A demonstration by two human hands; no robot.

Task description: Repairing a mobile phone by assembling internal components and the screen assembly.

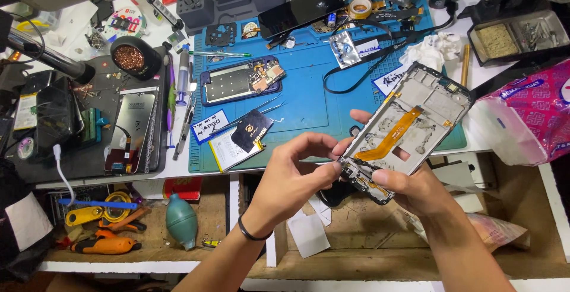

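Right hand grips the phone frame just off the blue mat's near edge, left hand pinching its lower corner.

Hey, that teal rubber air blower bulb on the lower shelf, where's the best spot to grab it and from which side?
Grip the air blower around its wide round belly, coming from above. It stands upright on the lower shelf with the narrow nozzle pointing down, so the bulging top is open to reach. The yellow and orange tools lie to its left; approach from above or the right looks clearest.
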